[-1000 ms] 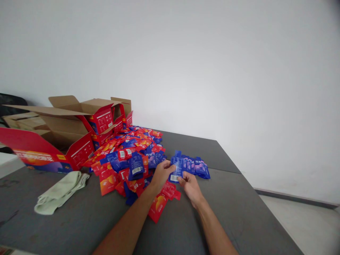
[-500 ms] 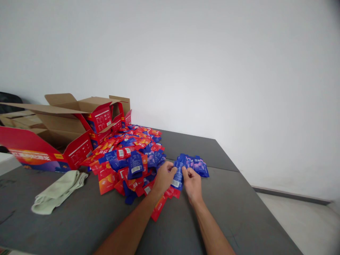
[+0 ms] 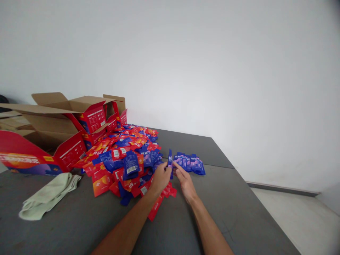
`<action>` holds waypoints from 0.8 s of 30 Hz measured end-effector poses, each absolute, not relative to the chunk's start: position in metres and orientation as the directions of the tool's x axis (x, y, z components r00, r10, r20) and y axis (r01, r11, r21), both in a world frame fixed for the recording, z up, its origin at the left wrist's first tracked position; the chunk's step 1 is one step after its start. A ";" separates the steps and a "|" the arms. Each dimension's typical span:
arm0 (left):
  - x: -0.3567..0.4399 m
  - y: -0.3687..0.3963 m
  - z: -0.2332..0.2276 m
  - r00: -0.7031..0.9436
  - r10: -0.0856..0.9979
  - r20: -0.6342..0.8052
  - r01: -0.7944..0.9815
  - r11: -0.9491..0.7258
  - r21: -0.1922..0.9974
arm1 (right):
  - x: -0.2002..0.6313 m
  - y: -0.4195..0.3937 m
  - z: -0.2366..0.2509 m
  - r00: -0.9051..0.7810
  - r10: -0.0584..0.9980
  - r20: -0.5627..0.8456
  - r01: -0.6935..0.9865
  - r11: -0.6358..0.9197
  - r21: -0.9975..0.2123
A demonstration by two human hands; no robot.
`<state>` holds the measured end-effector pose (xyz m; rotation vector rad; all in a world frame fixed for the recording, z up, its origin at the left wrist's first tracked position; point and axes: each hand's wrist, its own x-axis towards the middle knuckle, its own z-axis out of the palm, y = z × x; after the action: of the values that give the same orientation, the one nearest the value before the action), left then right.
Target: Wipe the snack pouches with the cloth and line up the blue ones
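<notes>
Your left hand (image 3: 160, 176) and right hand (image 3: 184, 181) meet over the dark grey desk (image 3: 239, 212), both pinching one small blue foil sachet (image 3: 170, 163). It stands on edge, upright between your fingertips, thin side to the camera. Left hand closed on its lower part from the left, right hand fingertips gripping it from the right.

Just beyond the sachet, a short row of blue foil sachets (image 3: 190, 163) lies flat on the desk, overlapping. To your left, a big loose pile of red and blue sachets (image 3: 124, 156) spreads toward the wall; your left wrist is over its near edge. Open red cardboard boxes (image 3: 66, 138) with brown flaps sit at the far left of the desk. A pale green folded cloth (image 3: 47, 195) lies near them, well apart from your hands.
</notes>
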<state>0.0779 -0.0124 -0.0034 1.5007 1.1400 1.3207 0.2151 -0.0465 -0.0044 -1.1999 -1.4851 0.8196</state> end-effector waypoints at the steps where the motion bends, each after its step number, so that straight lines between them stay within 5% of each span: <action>1: 0.077 -0.009 -0.004 0.002 0.976 0.218 0.050 -0.218 0.975 | 0.215 -0.046 -0.006 -0.012 0.954 0.298 0.306 0.287 -0.908; 5: 0.085 0.003 -0.007 -0.046 0.999 0.027 -0.247 -0.038 0.968 | 0.215 -0.040 -0.012 0.028 0.911 0.411 0.467 0.352 -0.811; 8: 0.103 0.016 -0.009 -0.064 0.998 -0.024 -0.273 0.005 0.962 | 0.227 -0.032 -0.014 0.147 0.863 0.483 0.570 0.325 -0.755; 18: 0.162 0.058 -0.020 0.264 0.943 0.204 0.142 -0.247 0.959 | 0.289 -0.005 -0.036 0.285 0.804 0.522 0.760 0.142 -0.634; 21: 0.168 0.059 -0.021 0.403 0.888 0.221 0.515 -0.420 0.747 | 0.299 0.003 -0.048 0.287 0.802 0.524 0.811 0.088 -0.579; 24: 0.173 0.057 -0.024 0.483 0.857 0.181 0.683 -0.498 0.534 | 0.305 0.009 -0.059 0.281 0.802 0.528 0.849 0.049 -0.526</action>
<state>0.1729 0.0573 -0.0236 2.3428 1.2849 0.6078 0.3053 0.0091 -0.0589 -1.7371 -1.5105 -0.0736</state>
